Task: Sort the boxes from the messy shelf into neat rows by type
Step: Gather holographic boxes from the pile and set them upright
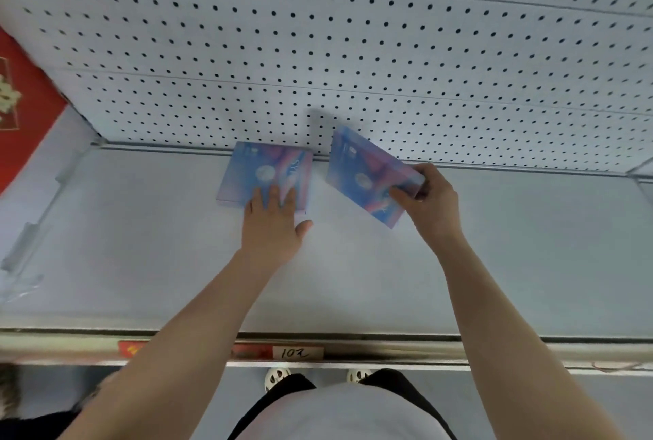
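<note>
The left hand (272,224) presses flat, fingers straight, on a blue box (263,171) lying mid-frame against the pegboard (353,51). The right hand (429,199) pinches a matching second box (364,174), tilted just right of it. This looks like row-laying: next, square the second box beside the first on the shelf (141,245).

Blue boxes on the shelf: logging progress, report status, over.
Left hand flat on the left blue box, lying at the pegboard. Right hand grips the right blue box, tilted. Nothing in the way.
</note>
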A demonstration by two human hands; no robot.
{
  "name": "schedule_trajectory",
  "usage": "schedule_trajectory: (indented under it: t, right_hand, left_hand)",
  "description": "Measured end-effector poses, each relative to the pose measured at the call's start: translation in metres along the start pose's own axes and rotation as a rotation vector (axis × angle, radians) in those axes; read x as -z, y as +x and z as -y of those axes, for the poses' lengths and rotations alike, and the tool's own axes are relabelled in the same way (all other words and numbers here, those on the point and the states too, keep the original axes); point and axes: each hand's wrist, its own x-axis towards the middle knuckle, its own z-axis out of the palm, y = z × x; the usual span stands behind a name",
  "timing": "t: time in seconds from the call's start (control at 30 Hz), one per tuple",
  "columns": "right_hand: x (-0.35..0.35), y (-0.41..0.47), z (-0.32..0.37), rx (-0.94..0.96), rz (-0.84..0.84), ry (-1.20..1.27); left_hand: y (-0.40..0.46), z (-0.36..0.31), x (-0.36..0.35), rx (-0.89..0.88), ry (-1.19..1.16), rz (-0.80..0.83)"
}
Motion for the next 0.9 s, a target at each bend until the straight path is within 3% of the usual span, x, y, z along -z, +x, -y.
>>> schedule_trajectory:
  t: [0.23,0.47,0.6,0.7,0.9]
  right_hand:
    - [-0.032,-0.016,-0.029,-0.104,0.087,-0.085]
    - [-0.029,-0.014,-0.022,-0.134,-0.04,-0.05]
    - [-0.018,-0.021,-0.024,-0.187,-0.074,-0.022]
    - [-0.011,-0.028,-0.028,-0.225,0.02,-0.064]
    - [-0.012,-0.041,-0.036,-0.271,0.065,-0.116]
  left_hand:
    - [-0.041,-0.017,0.0,-0.051,0.023,0.054]
    - [-0.043,-0.016,0.015,-0.193,-0.208,-0.19]
    - [-0.01,0.001,0.018,-0.131,-0.2,0.024]
    - [0.008,0.01,0.016,-0.084,-0.143,0.126]
    - [0.027,0.011,0.026,-0.055,-0.084,0.081]
